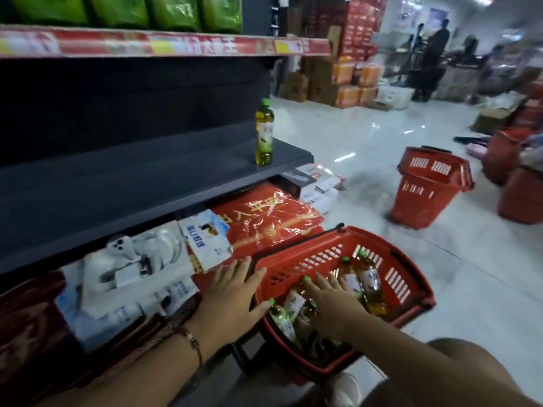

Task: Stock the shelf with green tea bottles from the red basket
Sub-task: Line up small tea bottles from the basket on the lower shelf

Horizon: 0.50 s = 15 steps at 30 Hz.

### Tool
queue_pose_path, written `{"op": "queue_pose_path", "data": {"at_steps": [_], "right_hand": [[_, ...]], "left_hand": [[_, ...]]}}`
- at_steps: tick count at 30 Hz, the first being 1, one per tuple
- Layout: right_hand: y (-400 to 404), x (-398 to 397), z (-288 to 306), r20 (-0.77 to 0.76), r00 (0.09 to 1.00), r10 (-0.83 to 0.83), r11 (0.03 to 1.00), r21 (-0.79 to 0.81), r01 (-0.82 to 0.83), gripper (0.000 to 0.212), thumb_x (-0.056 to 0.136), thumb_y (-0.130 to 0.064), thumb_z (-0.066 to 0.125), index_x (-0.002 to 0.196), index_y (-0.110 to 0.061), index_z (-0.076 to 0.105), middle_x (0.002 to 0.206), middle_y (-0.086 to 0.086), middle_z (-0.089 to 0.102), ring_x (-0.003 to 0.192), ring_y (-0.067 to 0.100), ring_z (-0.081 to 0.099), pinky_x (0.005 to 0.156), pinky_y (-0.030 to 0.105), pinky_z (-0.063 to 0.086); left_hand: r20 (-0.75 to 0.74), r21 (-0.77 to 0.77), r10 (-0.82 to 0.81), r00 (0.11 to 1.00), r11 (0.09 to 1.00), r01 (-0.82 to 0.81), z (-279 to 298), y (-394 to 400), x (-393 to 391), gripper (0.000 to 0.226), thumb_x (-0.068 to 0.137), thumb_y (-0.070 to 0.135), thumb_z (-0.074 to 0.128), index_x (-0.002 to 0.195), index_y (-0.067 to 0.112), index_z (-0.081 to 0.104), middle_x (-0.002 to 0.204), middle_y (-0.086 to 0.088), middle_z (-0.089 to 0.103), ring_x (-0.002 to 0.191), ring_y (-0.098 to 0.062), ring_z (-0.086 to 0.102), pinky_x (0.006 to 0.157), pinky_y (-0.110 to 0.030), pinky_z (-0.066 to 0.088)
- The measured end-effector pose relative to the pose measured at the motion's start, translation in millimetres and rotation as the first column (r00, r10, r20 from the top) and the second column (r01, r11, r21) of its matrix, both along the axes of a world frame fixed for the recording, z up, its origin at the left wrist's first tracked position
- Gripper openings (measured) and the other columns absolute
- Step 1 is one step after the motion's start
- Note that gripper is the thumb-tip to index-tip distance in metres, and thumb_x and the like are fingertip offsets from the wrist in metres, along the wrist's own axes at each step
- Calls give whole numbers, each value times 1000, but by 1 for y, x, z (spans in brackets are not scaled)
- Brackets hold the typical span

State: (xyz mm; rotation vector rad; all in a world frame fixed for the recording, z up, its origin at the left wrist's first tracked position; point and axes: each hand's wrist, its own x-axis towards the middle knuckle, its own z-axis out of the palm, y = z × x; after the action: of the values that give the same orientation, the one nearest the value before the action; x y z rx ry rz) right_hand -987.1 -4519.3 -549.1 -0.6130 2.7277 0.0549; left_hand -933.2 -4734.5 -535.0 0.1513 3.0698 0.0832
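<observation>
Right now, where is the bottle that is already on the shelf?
In the head view, the green tea bottle stands upright, alone, at the right end of the dark shelf, above the red basket.

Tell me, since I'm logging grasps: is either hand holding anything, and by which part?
Nothing is gripped. The left hand rests open on the red basket rim; the right hand lies open on the green tea bottles.

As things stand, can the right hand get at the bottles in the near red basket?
Probably yes. The right hand is already inside the open-topped red basket, fingers spread over the bottles, nothing covering them.
</observation>
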Motion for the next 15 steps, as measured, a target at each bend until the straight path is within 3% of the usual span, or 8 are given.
{"op": "queue_pose_path", "data": {"at_steps": [7, 15], "right_hand": [[36, -30, -51, 63, 989, -134, 991, -5, 134, 83, 96, -44, 52, 159, -23, 3, 166, 10, -2, 152, 36, -3, 122, 51, 1], [-15, -67, -117, 191, 979, -76, 994, -64, 90, 87, 94, -30, 61, 158, -23, 3, 165, 9, 8, 151, 34, 12, 122, 48, 15]], "left_hand": [[109, 3, -121, 987, 993, 122, -45, 35, -47, 71, 99, 60, 37, 158, 31, 13, 167, -8, 5, 154, -29, 4, 125, -48, 4], [166, -11, -124, 978, 992, 128, -76, 24, -68, 67, 101, 54, 39, 158, 29, 14, 167, -9, 7, 153, -29, 6, 124, -47, 7]]}}
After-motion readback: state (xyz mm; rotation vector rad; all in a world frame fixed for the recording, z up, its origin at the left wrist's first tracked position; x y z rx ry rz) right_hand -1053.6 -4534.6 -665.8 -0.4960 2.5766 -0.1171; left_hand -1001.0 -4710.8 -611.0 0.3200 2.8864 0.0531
